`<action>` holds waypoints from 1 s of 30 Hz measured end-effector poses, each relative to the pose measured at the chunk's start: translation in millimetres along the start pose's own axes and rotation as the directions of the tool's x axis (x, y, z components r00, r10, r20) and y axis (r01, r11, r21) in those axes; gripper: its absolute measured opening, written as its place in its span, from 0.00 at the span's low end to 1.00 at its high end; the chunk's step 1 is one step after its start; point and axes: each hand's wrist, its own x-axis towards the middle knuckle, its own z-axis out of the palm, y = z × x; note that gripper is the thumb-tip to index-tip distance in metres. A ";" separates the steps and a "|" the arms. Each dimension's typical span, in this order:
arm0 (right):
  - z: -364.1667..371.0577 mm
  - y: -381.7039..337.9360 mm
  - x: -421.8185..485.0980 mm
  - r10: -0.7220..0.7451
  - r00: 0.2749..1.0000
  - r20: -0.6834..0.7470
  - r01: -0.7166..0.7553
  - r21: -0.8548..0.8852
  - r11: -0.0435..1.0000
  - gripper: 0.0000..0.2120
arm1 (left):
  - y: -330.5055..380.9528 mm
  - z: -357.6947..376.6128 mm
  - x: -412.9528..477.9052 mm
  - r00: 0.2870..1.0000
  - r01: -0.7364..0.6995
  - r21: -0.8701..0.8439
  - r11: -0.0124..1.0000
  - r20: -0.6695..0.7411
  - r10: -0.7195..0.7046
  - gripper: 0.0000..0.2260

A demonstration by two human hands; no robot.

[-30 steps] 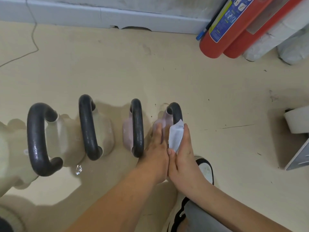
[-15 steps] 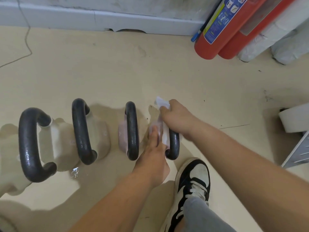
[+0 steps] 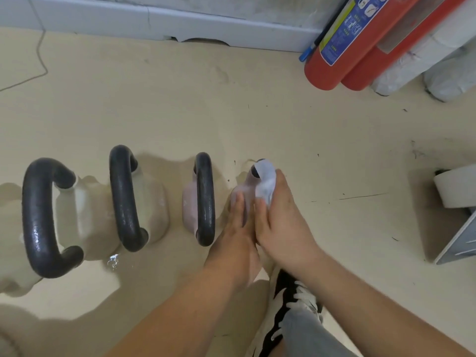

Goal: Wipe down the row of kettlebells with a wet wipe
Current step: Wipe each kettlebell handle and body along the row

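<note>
Several kettlebells with black handles stand in a row on the floor. The rightmost pink kettlebell [image 3: 243, 193] has its handle almost wholly covered by my hands. My right hand [image 3: 279, 220] grips that handle with a white wet wipe [image 3: 265, 180] wrapped around it. My left hand [image 3: 238, 229] rests flat on the pink body, fingers straight, beside the right hand. To the left stand another pink kettlebell [image 3: 203, 199], then a cream kettlebell [image 3: 126, 199] and a larger cream kettlebell [image 3: 41, 217].
Two red fire extinguishers [image 3: 342, 45] lean against the wall at the back right, with white wrapped bundles [image 3: 448, 73] beside them. A white and grey object [image 3: 458, 202] sits at the right edge. My black-and-white shoe [image 3: 291, 300] is below the hands. A thin cable [image 3: 38, 65] lies far left.
My right hand has slid back along the handle toward me with the wipe, from the far end to the middle. My left hand has stayed on the kettlebell's body.
</note>
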 end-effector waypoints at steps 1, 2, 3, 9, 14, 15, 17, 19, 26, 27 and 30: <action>-5.9 -7.7 23.5 0.049 0.998 0.045 -0.046 -0.051 0.998 0.19 | -0.5 -0.6 1.2 1.000 0.011 0.018 1.000 0.028 -0.011 0.41; -14.0 -16.1 46.9 0.103 0.989 0.104 -0.089 -0.126 0.988 0.14 | -0.1 -1.1 2.4 0.998 0.021 0.023 1.000 0.051 -0.022 0.43; -19.6 -21.7 68.2 0.162 0.974 0.160 -0.130 -0.195 0.972 0.09 | 1.5 -2.6 2.3 0.997 0.033 0.010 0.999 0.070 -0.034 0.44; -36.6 -56.8 119.6 0.461 0.808 0.368 -0.228 -0.525 0.820 0.09 | 6.2 -8.1 -1.4 0.998 0.023 -0.017 1.000 0.060 -0.022 0.49; -26.0 -50.6 112.8 0.402 0.876 0.266 -0.276 -0.408 0.870 0.10 | 3.0 -8.6 0.9 0.994 0.031 0.005 0.999 0.107 -0.032 0.44; -21.5 -44.6 102.5 0.357 0.914 0.194 -0.275 -0.349 0.896 0.08 | 3.6 -9.8 1.9 0.992 0.033 0.002 0.999 0.118 -0.033 0.42; -10.6 -28.7 70.8 0.240 0.970 0.038 -0.229 -0.185 0.956 0.03 | 2.3 -7.9 3.6 0.994 0.005 0.061 0.998 0.105 -0.011 0.39; 1.1 -18.1 32.1 0.175 0.984 -0.030 -0.175 -0.004 0.985 0.11 | 0.0 -4.9 1.0 0.996 -0.017 0.078 0.997 0.093 0.010 0.39; 28.3 31.0 -38.9 -0.084 0.992 -0.092 0.067 -0.174 0.982 0.33 | -3.1 -9.1 -2.0 0.995 -0.049 -0.063 0.997 0.084 0.054 0.33; 25.7 32.2 -38.0 -0.099 0.993 -0.071 0.085 -0.181 0.980 0.33 | -3.0 -10.7 -2.7 0.995 -0.040 -0.093 0.995 0.084 0.047 0.34; 8.1 43.5 -29.5 -0.180 0.984 0.002 0.177 -0.195 0.965 0.32 | -3.2 -13.2 -10.4 0.995 -0.036 -0.085 0.996 0.092 0.043 0.40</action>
